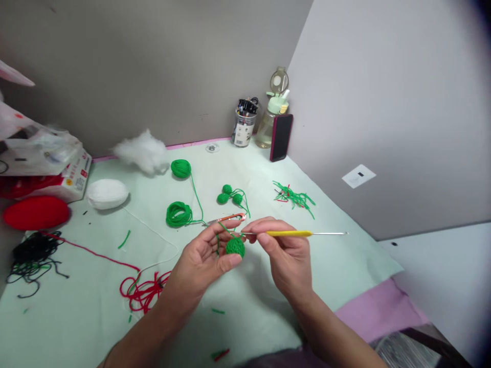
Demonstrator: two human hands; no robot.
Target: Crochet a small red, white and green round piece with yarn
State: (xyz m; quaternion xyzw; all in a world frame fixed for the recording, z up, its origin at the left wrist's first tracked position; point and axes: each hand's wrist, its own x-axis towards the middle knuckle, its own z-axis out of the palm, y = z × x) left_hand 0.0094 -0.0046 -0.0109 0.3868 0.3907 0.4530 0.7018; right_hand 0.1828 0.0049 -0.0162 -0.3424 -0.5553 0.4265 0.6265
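Between the thumb and fingers of my left hand [209,255] is a small green crocheted piece [235,247], rounded in shape. My right hand [287,250] is closed around a double-ended crochet hook [289,233] with a yellow grip. The hook's left end reaches to the top of the crocheted piece; whether it sits inside a stitch I cannot tell. Green yarn runs over my left fingers toward a loose coil of green yarn [179,214] and a wound green yarn ball [180,168]. Just beyond my fingertips lies a tool with an orange handle [233,217], partly hidden by my left hand.
Several small green crocheted balls [227,194] lie behind my hands. Yarn scraps [294,197] are at right. Left are white yarn [107,194], red yarn [36,212], black yarn [34,250] and stuffing [143,152]. A pen cup [243,128], bottle [265,128] and phone [281,138] stand behind.
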